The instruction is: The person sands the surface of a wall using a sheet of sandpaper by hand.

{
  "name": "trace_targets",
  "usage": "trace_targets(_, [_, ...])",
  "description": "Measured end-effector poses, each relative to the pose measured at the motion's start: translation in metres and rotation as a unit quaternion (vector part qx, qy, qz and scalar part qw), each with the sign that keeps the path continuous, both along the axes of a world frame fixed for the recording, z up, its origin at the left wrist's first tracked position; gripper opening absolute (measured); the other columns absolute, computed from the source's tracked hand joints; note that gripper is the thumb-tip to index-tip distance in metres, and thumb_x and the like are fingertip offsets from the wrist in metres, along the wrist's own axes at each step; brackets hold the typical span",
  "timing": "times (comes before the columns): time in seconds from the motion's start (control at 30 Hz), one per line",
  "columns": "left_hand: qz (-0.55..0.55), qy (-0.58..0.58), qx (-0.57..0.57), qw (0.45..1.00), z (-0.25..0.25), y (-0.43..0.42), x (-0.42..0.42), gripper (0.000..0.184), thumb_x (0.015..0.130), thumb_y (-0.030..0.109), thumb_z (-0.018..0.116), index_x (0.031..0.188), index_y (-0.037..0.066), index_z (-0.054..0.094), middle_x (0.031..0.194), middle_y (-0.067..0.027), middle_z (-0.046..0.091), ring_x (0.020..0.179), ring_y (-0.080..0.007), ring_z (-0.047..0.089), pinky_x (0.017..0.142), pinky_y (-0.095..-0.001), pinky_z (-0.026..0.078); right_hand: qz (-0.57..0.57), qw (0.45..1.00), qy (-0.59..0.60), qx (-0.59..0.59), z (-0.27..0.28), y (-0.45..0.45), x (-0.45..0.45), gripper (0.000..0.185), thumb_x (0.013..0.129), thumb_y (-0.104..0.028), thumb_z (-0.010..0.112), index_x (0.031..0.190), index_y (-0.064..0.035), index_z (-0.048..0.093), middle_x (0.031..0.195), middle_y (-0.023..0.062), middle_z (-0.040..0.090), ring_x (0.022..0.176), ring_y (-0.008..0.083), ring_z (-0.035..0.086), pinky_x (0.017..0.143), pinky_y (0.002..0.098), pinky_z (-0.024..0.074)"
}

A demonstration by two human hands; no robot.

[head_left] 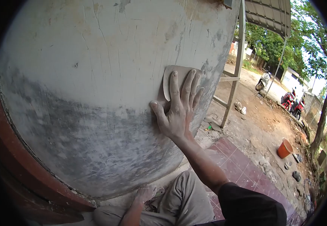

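Observation:
My right hand [177,115] lies flat against the curved grey-white wall [107,75], fingers spread and dusted pale. Beneath its fingers is a thin beige-grey sheet, apparently sandpaper [166,83], pressed to the surface with its left edge lifted slightly. The thumb rests off the sheet, directly on the wall. Low in the view, my left hand [145,193] is near the wall's base, beside my bent knee; its fingers are too unclear to make out. Dark, smudged patches cover the wall's lower part, and scratches run down the upper part.
A red-brown curved ledge [24,165] borders the wall at left. Maroon floor tiles [242,165] lie to the right. Farther out are a metal frame [237,64], an orange bucket [284,149], a pair of shoes [240,108] and parked motorbikes [288,98].

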State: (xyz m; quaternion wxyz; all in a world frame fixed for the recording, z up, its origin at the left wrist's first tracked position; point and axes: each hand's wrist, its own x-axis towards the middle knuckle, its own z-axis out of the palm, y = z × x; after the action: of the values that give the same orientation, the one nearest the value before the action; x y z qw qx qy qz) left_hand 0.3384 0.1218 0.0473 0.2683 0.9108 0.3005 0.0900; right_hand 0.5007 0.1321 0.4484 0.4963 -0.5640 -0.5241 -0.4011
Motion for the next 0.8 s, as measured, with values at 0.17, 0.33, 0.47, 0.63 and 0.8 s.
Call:
trace_targets(0.17, [-0.010, -0.003, 0.001, 1.000, -0.011, -0.002, 0.005, 0.023, 0.090, 0.029, 0.055, 0.095, 0.012, 0.070, 0.092, -0.0176, 0.070, 0.087, -0.0398, 0.067, 0.077, -0.0518, 0.052, -0.005, 1.000, -0.018, 0.009, 0.037, 0.003, -0.001, 0.074, 0.089, -0.057, 0.057, 0.149, -0.0163, 0.042, 0.158, 0.0301, 0.015, 0.149, 0.0450, 0.006, 0.112, 0.0673, -0.0051])
trace_targets(0.33, [-0.004, 0.011, 0.003, 1.000, 0.018, -0.001, 0.002, 0.025, 0.090, 0.029, 0.054, 0.095, 0.010, 0.070, 0.091, -0.0187, 0.070, 0.088, -0.0396, 0.067, 0.077, -0.0523, 0.052, -0.033, 0.996, -0.035, 0.074, 0.046, 0.020, -0.006, 0.067, 0.094, -0.035, 0.060, 0.148, -0.0025, 0.038, 0.151, 0.0341, 0.029, 0.145, 0.0477, 0.022, 0.115, 0.0646, 0.0055])
trace_targets(0.47, [-0.006, -0.004, -0.003, 1.000, 0.011, 0.001, 0.004, 0.024, 0.090, 0.028, 0.054, 0.094, 0.010, 0.070, 0.091, -0.0185, 0.070, 0.086, -0.0397, 0.067, 0.076, -0.0522, 0.051, 0.138, 0.982, 0.040, 0.119, 0.057, 0.018, -0.013, 0.059, 0.098, -0.024, 0.055, 0.149, -0.0001, 0.035, 0.150, 0.0319, 0.035, 0.144, 0.0454, 0.024, 0.117, 0.0535, 0.0200])
trace_targets(0.63, [-0.007, -0.023, 0.011, 1.000, 0.009, 0.000, 0.004, 0.023, 0.090, 0.029, 0.054, 0.092, 0.011, 0.069, 0.088, -0.0192, 0.069, 0.083, -0.0399, 0.067, 0.075, -0.0522, 0.051, 0.006, 0.996, -0.008, 0.085, 0.064, 0.020, -0.018, 0.049, 0.103, -0.027, 0.047, 0.147, -0.0056, 0.042, 0.153, 0.0277, 0.033, 0.147, 0.0404, 0.020, 0.118, 0.0501, 0.0213])
trace_targets(0.8, [-0.025, -0.023, 0.034, 0.999, 0.003, 0.002, 0.007, 0.023, 0.090, 0.029, 0.055, 0.091, 0.011, 0.069, 0.087, -0.0190, 0.069, 0.082, -0.0401, 0.067, 0.073, -0.0527, 0.051, 0.087, 0.961, -0.263, -0.006, -0.001, 0.016, -0.045, 0.048, 0.098, -0.043, 0.051, 0.142, -0.0231, 0.053, 0.154, 0.0250, 0.031, 0.145, 0.0430, 0.024, 0.119, 0.0538, 0.0191])
